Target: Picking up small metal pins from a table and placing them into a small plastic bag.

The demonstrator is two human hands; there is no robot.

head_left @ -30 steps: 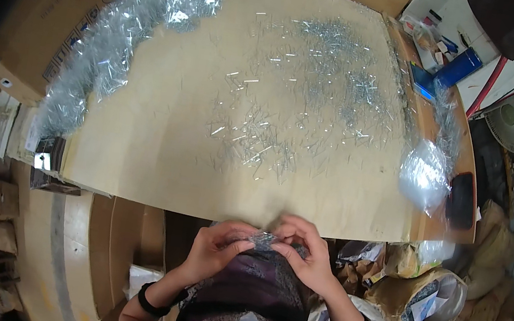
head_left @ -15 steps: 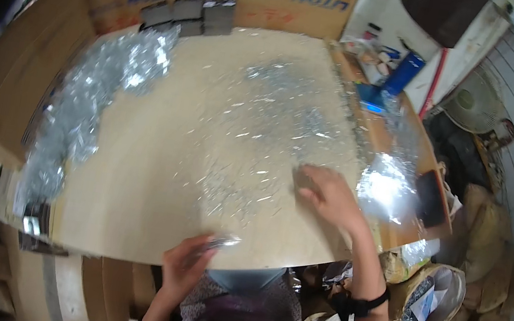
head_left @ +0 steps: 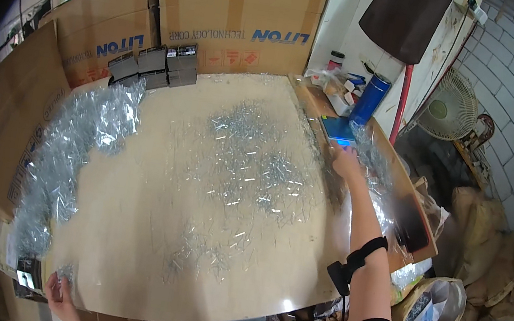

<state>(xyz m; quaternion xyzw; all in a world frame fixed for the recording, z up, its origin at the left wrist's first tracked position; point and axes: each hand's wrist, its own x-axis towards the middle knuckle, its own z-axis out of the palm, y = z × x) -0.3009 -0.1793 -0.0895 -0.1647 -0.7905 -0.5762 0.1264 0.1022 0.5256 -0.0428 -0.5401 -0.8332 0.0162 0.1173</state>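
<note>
My left hand (head_left: 58,296) is at the near left corner of the table, its fingers closed on a small clear plastic bag (head_left: 66,272). What the bag holds is hard to make out. On the right, my right hand (head_left: 345,163) reaches to a small digital scale (head_left: 339,129) with a blue lit display. Its fingertips touch the scale's near edge, and nothing shows in its grasp. Thin silvery metal pins lie scattered in loose heaps (head_left: 242,125) over the middle of the table (head_left: 122,220), with a smaller heap (head_left: 210,253) nearer me.
Shiny filled plastic bags (head_left: 63,165) pile along the left edge. Dark small boxes (head_left: 155,65) stand at the back before tall cardboard walls (head_left: 238,18). A blue cylinder (head_left: 370,100), a dark phone-like slab (head_left: 411,230) and clear bags share the right-hand shelf; sacks (head_left: 488,261) and a fan (head_left: 449,106) lie beyond.
My left hand has moved left with the small bag, from the front middle to the near left corner. My right hand has gone from above the pins forward to the scale. The view has shifted.
</note>
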